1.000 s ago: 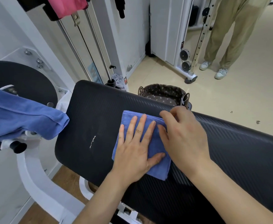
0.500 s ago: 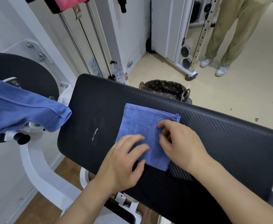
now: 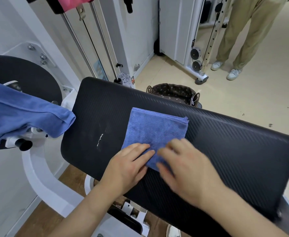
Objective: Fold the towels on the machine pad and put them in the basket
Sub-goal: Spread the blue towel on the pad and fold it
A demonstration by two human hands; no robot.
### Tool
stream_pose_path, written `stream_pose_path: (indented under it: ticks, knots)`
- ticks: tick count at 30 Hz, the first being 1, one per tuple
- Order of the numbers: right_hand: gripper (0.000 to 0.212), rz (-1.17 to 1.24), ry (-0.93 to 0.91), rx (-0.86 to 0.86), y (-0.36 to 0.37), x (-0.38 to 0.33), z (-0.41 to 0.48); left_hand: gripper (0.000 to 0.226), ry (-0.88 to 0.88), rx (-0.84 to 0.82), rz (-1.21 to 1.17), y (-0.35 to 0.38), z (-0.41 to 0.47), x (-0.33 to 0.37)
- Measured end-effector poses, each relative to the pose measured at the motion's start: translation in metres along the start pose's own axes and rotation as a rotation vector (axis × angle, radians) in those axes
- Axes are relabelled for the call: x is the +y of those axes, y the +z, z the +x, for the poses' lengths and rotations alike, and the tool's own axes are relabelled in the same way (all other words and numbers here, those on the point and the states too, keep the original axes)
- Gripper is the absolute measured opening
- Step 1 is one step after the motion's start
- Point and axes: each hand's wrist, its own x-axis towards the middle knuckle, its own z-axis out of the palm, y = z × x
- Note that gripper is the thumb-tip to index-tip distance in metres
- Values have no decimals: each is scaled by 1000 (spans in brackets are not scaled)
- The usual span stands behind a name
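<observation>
In a gym room, a black machine pad (image 3: 226,142) is seen, with a folded towel (image 3: 157,130) lying at the middle of its near edge. Folding appears finished; next, the towel must be lifted over the far edge into the basket (image 3: 174,90) without its layers being spilled. The left hand (image 3: 128,166) is curled over the near left corner, apparently gripping. The right hand (image 3: 186,170) is blurred; its grip cannot be told.

pad (image 3: 234,151): right half bare | basket (image 3: 174,92): open beyond far edge | draped towel (image 3: 20,113): left
</observation>
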Motion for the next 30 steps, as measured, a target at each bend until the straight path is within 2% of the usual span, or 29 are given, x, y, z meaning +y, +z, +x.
stream_pose_path:
  ticks: [2, 4, 5, 7, 12, 17, 20, 23, 27, 30]
  knots:
    - [40, -109, -101, -63, 10, -7, -16, 32, -14, 12, 7, -2, 3, 2]
    - [61, -196, -87, -132, 22, -2, -23, 30, -9, 16, 35, -5, 6, 4]
    - [61, -232, -75, -128, 26, 3, -23, 30, 2, 18, 57, -6, 6, 6]
    - [48, -263, -71, -118, 30, 8, -24, 29, 18, 16, 100, -9, 4, 12]
    - [44, -276, -235, -95, 29, 12, -45, 26, 10, -18, 101, -6, -26, 48]
    - [38, -184, -317, -262, 17, 22, -95, 30, -119, -141, 23, 14, -75, 108]
    - [34, -98, -225, -416, 6, 29, -114, 52, -182, -226, -33, 26, -90, 130]
    - [36, -41, -130, -479, -4, 37, -113, 53, -223, -243, -28, 29, -89, 134]
    - [49, 102, -56, -429, -9, 39, -106, 55, -398, -213, -253, 11, -77, 123]
    - [35, 202, 49, -374, -9, 40, -98, 51, -525, -286, -409, -6, -68, 115]
